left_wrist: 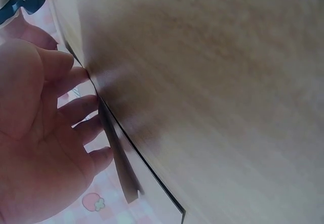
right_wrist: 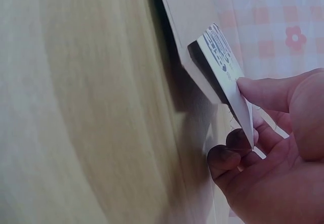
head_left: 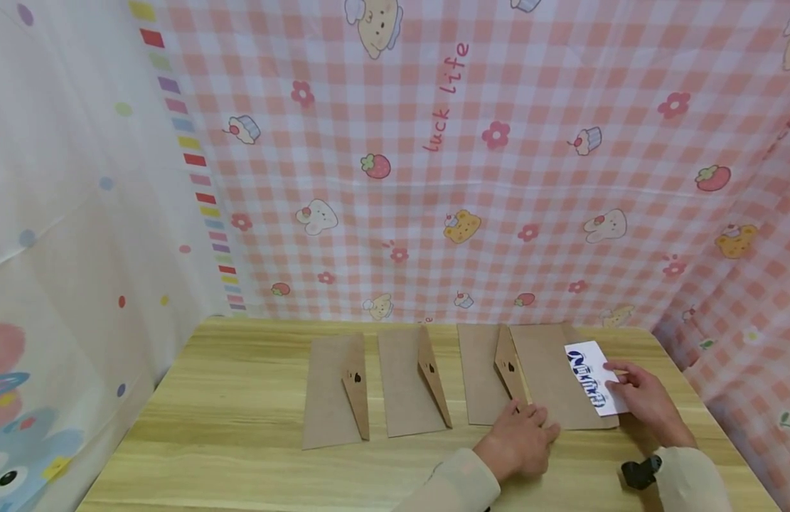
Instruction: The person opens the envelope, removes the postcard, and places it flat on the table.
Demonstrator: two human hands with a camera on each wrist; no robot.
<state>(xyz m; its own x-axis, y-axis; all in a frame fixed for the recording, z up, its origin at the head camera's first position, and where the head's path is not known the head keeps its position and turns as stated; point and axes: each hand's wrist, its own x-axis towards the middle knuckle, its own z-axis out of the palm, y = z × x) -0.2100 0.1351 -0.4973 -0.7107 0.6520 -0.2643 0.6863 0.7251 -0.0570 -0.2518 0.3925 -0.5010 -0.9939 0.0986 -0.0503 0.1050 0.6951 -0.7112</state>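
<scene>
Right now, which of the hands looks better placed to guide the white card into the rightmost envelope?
Probably the right hand: it pinches the white card over the rightmost envelope. The left hand holds no card; in the head view it rests near that envelope's lower left corner.

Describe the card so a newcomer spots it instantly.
On the wood-grain table, follow the row of four brown envelopes to its right end. There the right hand pinches a card by its edge. Unlike the brown envelopes, it is white with bold dark-blue print.

left hand [head_left: 521, 437]: palm down, fingers [left_wrist: 78, 108] slightly bent | right hand [head_left: 649, 398]: fingers and thumb [right_wrist: 268, 93] pinching
</scene>
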